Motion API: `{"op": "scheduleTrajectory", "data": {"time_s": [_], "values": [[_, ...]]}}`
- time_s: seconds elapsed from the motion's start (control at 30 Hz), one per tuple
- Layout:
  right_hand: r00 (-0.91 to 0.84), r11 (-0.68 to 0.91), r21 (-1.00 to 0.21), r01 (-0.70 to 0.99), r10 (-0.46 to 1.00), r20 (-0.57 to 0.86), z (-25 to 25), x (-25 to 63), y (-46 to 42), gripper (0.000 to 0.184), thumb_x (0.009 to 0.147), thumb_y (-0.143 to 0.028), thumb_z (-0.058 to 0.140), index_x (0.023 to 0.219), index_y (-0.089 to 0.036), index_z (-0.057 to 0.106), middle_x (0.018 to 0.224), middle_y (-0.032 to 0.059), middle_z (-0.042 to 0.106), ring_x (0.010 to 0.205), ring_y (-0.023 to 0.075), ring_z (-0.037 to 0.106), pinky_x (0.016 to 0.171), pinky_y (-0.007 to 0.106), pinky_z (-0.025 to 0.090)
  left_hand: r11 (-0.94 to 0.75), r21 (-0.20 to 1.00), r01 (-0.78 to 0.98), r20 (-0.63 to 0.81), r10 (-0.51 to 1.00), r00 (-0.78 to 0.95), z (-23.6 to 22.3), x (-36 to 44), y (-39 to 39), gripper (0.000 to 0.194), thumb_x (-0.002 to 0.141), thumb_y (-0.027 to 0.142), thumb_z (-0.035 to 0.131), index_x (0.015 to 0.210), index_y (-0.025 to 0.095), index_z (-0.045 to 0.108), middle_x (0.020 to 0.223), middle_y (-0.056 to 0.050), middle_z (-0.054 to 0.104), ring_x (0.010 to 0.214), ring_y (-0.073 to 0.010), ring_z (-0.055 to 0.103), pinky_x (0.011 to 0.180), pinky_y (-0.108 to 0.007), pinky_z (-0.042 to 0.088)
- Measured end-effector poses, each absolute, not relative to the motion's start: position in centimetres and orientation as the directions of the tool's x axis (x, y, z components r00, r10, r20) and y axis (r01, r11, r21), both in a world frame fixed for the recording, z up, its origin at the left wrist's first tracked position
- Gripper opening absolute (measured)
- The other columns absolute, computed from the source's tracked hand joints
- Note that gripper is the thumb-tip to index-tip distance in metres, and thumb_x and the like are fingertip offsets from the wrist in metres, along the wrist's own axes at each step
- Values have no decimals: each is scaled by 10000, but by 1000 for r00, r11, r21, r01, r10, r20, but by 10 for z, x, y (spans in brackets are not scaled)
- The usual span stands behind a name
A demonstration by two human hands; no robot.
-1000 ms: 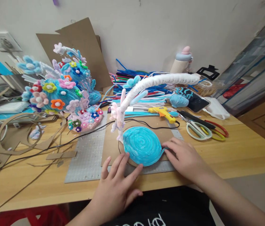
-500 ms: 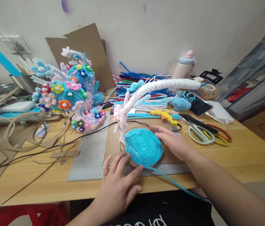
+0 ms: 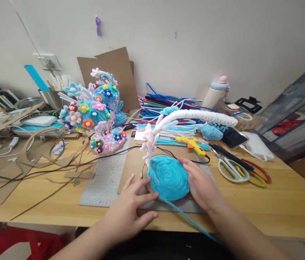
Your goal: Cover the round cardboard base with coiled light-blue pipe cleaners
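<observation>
A round disc of coiled blue pipe cleaner [image 3: 170, 180] lies in front of me on a sheet of brown cardboard [image 3: 130, 173]. One loose blue strand [image 3: 188, 219] trails from its near edge towards me. At the disc's far left edge rises a white fuzzy curved stem [image 3: 195, 115], trimmed with pale pink and blue petals. My left hand [image 3: 130, 207] is spread open, its fingertips touching the disc's near left edge. Against the right edge rests my right hand [image 3: 202, 186], fingers stretched out and thumb side hidden from clear view.
A yellow glue gun [image 3: 191, 143] lies behind the disc, with scissors [image 3: 232, 169] and pliers [image 3: 256, 177] to the right. Pipe cleaners [image 3: 163, 99] are heaped along the wall. A flower-covered craft piece [image 3: 90, 115] stands at left; a black cable [image 3: 68, 167] crosses the table.
The view has shifted, so everything sits lower and mostly farther right in the picture. My right hand has come lower along the disc's right edge; my left fingers still touch the left side.
</observation>
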State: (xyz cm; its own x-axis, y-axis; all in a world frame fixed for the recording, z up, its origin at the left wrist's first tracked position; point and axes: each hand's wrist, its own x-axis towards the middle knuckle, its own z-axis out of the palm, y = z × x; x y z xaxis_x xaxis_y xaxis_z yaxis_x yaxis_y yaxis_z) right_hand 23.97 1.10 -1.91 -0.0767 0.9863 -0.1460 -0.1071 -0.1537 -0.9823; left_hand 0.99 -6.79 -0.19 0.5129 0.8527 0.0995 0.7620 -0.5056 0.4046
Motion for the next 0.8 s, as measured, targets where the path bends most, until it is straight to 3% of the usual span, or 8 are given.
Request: {"op": "scheduleTrajectory", "data": {"time_s": [0.17,0.3,0.4,0.5,0.6,0.7,0.77,0.8], "values": [[105,-176,-951,-252,972,-208,-25,235,-11,511,799,-325,515,1298,-213,507,1407,77,499,1332,264,408,1100,457,361,-570,539,620,68,763,642,12,-10,-28,311,877,296,587,1183,329,630,1349,-56,509,1316,-232,425,1150,-562,159],[115,-236,-902,-362,949,-294,-19,231,-30,582,767,-333,564,1331,-226,467,1468,47,425,1391,231,306,1152,425,269,-581,655,483,84,691,718,5,-29,4,253,844,360,624,1082,322,699,1344,-52,528,1249,-263,496,1159,-559,74],[29,-306,-820,-483,931,-364,-12,233,-44,543,725,-282,633,1260,-248,543,1448,23,457,1395,220,295,1170,405,215,-552,703,448,86,691,718,0,-40,17,223,838,372,624,1030,316,726,1331,-47,552,1243,-274,508,1161,-542,-15],[-112,-354,-794,-494,932,-346,-8,241,-51,494,723,-271,644,1214,-271,587,1411,22,503,1378,236,331,1161,439,228,-555,690,465,73,692,718,3,-44,20,200,851,366,612,1007,328,730,1330,-26,568,1316,-282,431,1158,-533,-53],[-129,-338,-885,-319,941,-312,-4,253,-40,486,755,-312,619,1238,-325,567,1451,-2,452,1383,239,322,1150,478,233,-543,649,532,42,724,688,10,-40,15,180,883,359,572,953,325,735,1320,-2,585,1347,-257,393,1163,-529,-31],[-190,-17,-983,182,980,-52,5,258,-12,432,798,-285,582,1227,-334,584,1458,0,437,1367,257,342,1124,515,254,-505,596,625,-7,775,632,21,-29,8,222,907,334,531,810,281,724,1298,19,604,1343,-230,402,1170,-518,-3],[-377,351,-818,457,909,179,12,254,11,317,789,-178,539,1059,-278,672,1348,39,551,1265,275,459,1067,517,320,-490,561,667,-20,798,602,26,-21,5,260,906,278,513,716,247,688,1271,34,624,1336,-222,413,1172,-514,7],[-478,506,-697,508,839,261,14,249,22,295,771,-121,512,970,-251,686,1259,53,612,1189,273,516,1023,504,363,-483,551,681,-18,809,587,27,-17,5,273,903,249,502,686,234,669,1236,37,647,1327,-219,425,1172,-513,14]]}}
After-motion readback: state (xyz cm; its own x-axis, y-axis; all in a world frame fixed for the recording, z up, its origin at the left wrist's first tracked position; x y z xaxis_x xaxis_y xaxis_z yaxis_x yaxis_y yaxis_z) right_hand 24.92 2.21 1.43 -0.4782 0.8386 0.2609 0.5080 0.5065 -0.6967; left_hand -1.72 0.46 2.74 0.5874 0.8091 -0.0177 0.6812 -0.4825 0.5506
